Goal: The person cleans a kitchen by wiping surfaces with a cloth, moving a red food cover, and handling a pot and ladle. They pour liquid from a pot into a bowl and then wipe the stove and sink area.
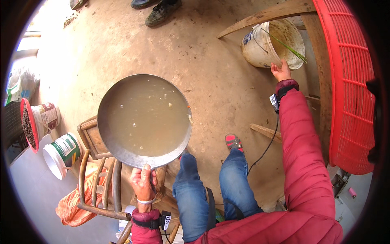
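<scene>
A wide round wok full of murky, greyish-brown water is held out in front of me on the left. Small pale bits and bubbles float on the water. My left hand is closed around the wok's handle at its near edge. Far to the right, a dirty white bucket leans with its mouth turned rightward, and green stalks stick out over its rim. My right hand reaches to the bucket's near rim, fingers curled against it; part of the grip is hard to make out.
A red plastic basket and a wooden frame stand along the right. On the left are a wooden chair, a green-and-white bucket and a red basin of dark bits. Another person's shoe is at the top.
</scene>
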Available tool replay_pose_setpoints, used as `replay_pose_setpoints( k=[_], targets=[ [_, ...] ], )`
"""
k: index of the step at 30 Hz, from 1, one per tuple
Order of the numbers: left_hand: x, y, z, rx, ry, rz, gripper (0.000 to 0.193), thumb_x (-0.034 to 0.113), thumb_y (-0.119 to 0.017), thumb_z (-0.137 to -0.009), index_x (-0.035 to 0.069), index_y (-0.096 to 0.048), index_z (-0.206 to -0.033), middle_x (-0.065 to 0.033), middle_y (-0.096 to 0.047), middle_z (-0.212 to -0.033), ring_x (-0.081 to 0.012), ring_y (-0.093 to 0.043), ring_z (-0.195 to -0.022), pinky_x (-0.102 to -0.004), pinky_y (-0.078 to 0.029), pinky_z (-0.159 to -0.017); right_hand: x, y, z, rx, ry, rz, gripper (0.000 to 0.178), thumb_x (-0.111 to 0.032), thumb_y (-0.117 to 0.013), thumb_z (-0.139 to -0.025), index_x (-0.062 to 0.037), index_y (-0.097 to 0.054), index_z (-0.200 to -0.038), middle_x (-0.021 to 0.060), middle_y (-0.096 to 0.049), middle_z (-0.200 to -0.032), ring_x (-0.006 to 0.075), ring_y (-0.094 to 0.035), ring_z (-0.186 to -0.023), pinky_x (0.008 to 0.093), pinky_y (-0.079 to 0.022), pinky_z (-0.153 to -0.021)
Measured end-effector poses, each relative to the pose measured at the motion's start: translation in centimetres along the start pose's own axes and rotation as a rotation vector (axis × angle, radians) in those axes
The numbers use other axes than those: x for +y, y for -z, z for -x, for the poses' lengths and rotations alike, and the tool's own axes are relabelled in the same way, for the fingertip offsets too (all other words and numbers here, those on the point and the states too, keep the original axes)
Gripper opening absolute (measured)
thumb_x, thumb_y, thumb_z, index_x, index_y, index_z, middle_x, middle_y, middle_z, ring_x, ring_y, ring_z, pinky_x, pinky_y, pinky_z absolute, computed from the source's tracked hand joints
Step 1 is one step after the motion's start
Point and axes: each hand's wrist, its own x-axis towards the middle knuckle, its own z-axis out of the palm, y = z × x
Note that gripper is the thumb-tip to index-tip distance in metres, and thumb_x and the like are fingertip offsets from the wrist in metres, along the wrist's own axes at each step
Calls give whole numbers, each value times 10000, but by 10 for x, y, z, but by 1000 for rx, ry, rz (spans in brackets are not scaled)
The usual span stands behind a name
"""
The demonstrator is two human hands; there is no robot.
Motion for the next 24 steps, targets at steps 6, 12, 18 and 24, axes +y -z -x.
replay_pose_setpoints(
  k=[6,12,18,24],
  targets=[
    [10,-15,6,-39,56,-42,179,154,-587,-899,22,-553,-783,-49,-561,-611,-94,-445,-399,-214,-353,-365,38,31,23,-7,-89,-122,365,-151,-551,-827,51,-495,-1126,284,-552,-1030,189,-477,-685,263,-486,-637],
    [16,-32,22,-90,78,-23,159,121,-597,-898,14,-544,-792,-55,-570,-612,-76,-435,-403,-205,-322,-354,118,70,118,-102,-210,-42,287,-88,-540,-813,-37,-433,-1074,303,-595,-910,227,-528,-638,327,-468,-602],
    [11,-51,34,-136,88,-91,178,134,-595,-905,7,-555,-788,-52,-581,-626,-74,-445,-413,-208,-331,-364,189,115,224,-120,-295,61,69,-71,-586,-796,-88,-545,-850,52,-576,-800,180,-551,-689,339,-455,-620],
    [-9,-71,35,-153,96,-133,216,158,-589,-910,39,-527,-741,-28,-544,-592,-69,-418,-394,-216,-315,-345,214,142,284,-110,-351,264,210,-217,-642,-844,-97,-556,-993,61,-619,-893,110,-467,-614,315,-452,-611]
  ],
)
